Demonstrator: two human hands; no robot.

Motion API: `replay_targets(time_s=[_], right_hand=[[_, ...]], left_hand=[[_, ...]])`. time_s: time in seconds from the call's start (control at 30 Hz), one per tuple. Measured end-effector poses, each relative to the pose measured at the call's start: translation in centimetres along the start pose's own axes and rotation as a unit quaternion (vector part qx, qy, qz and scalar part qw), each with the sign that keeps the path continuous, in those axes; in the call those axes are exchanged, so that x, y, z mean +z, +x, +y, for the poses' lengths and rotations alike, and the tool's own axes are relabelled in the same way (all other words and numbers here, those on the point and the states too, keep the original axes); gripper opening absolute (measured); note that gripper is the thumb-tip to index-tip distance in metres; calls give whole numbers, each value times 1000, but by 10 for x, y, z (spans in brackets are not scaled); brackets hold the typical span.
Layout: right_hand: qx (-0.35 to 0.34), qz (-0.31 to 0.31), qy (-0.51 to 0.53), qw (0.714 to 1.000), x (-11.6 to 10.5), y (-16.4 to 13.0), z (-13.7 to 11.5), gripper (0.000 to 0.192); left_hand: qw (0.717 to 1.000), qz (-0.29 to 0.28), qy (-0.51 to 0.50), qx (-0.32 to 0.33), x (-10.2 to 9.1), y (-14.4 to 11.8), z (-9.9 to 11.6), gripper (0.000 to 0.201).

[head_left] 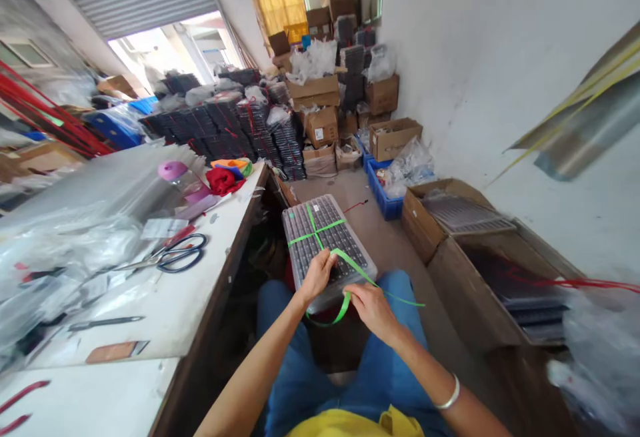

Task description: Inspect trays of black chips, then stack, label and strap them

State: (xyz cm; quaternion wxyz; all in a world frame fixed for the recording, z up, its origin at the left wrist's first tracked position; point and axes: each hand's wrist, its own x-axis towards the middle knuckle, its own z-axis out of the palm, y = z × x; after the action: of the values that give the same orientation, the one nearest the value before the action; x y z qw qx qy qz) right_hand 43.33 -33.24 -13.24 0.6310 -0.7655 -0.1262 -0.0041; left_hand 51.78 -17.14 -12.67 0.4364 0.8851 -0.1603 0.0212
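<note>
A stack of clear plastic trays [356, 231] holding rows of small dark parts rests near my knees, with green strapping tape [303, 239] crossed over its top. My left hand [320, 275] lies on the near part of the stack, its thumb and fingers pinched on the tape at the top surface. Just right of it, my right hand [371, 305] grips a loop of the same tape by the stack's near edge. One loose tape end trails off to the right over my thigh. What lies under the stack is hidden.
On the white table [165, 330] at left lie scissors [183, 253], a pen [106, 323], a blade tool [117, 351] and plastic sheets [115, 187]. To the right are cardboard boxes [425, 223] and a blue crate [387, 200]. Tray stacks [225, 120] fill the back.
</note>
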Motion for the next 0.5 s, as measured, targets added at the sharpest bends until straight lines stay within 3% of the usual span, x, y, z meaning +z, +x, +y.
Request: replay_targets(time_s=[0.13,0.2,0.27,0.37,0.5], right_hand=[[-59,80,-22,995,5,12,-4,23],[-63,100,15,993,13,15,-5,25],[-22,129,122,984,22,19,-5,21],[55,186,280,940,34,23,-3,22],[90,215,331,914,45,22,-3,30]], left_hand=[[998,-5,27,62,-5,-4,2,24],[995,-2,49,92,-4,-7,3,22],[990,-4,74,118,-2,-10,4,22],[983,-15,110,147,3,-15,3,24],[978,-7,147,149,4,-6,-3,18]])
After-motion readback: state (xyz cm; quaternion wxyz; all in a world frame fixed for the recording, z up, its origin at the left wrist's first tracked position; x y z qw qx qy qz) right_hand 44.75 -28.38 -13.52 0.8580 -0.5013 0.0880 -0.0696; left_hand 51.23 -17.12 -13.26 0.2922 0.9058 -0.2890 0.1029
